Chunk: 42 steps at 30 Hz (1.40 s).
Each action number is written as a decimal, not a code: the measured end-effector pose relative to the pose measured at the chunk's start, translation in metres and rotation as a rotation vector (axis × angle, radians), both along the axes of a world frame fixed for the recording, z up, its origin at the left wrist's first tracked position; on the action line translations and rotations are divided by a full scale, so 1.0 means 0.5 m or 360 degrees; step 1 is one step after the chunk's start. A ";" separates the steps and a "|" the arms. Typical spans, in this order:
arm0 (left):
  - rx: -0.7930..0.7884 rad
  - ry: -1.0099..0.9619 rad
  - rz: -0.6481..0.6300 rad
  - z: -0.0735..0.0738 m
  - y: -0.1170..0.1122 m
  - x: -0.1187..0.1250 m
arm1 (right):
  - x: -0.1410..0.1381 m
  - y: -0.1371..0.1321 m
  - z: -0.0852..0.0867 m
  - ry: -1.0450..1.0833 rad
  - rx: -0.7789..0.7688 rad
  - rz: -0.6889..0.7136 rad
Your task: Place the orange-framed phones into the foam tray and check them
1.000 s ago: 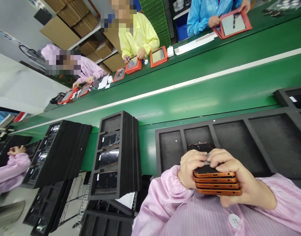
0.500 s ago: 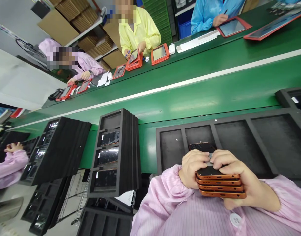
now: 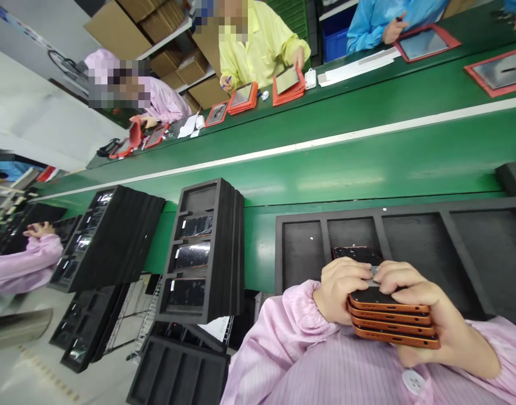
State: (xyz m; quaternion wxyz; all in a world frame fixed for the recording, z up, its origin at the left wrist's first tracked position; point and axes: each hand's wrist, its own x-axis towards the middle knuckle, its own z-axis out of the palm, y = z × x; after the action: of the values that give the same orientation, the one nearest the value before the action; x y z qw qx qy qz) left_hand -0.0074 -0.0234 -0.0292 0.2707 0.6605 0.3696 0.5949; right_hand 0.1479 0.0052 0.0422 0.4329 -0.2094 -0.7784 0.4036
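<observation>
A stack of several smartphones [image 3: 393, 328] with orange edges and dark faces is held close to my chest, above the near edge of a black foam tray [image 3: 354, 212]. My left hand [image 3: 344, 284] is closed on the stack's left side, its fingertips over the top phone. Gripping the right side is my right hand [image 3: 426, 306], with fingers on top and part of the hand below. Between the two sets of fingertips shows a small grey patch [image 3: 374, 275], partly covered; I cannot tell what it is. The camera end of the top phone points away from me.
Left of the tray, black foam trays [image 3: 230, 253] are piled up, with phones in the top one. Another such pile [image 3: 131, 236] stands farther left. Across the green bench [image 3: 325, 169], people handle red-framed panels [image 3: 243, 97]. A co-worker's hand [image 3: 39, 229] is at far left.
The view has shifted, so most things sit farther right; my grip on the phones looks the same. Across the bench, the yellow-sleeved person's hand has moved to the right-hand red stack, lifting a panel.
</observation>
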 end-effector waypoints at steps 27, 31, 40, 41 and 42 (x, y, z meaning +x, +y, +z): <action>0.0209 0.0165 -0.0002 0.037 0.019 -0.013 | 0.004 0.002 0.008 -0.0081 -0.0148 -0.0027; 0.0186 0.0368 -0.0142 0.041 0.030 -0.034 | 0.002 0.001 0.001 -0.0065 -0.0107 -0.0045; 0.0269 0.1021 -0.0415 0.127 0.058 -0.065 | 0.055 -0.025 0.002 -0.0343 0.0430 -0.0426; 0.0310 0.1236 -0.0455 0.146 0.064 -0.063 | 0.064 -0.030 0.001 -0.0375 0.0417 -0.0368; 0.0377 0.1453 -0.0484 0.162 0.071 -0.060 | 0.071 -0.034 -0.002 -0.0386 0.0378 -0.0294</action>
State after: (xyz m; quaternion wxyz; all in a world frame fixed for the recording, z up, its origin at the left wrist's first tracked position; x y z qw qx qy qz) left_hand -0.0375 0.0121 0.0517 0.0881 0.9263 0.2797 0.2366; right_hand 0.1831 -0.0117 0.0412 0.3927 -0.2745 -0.8445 0.2393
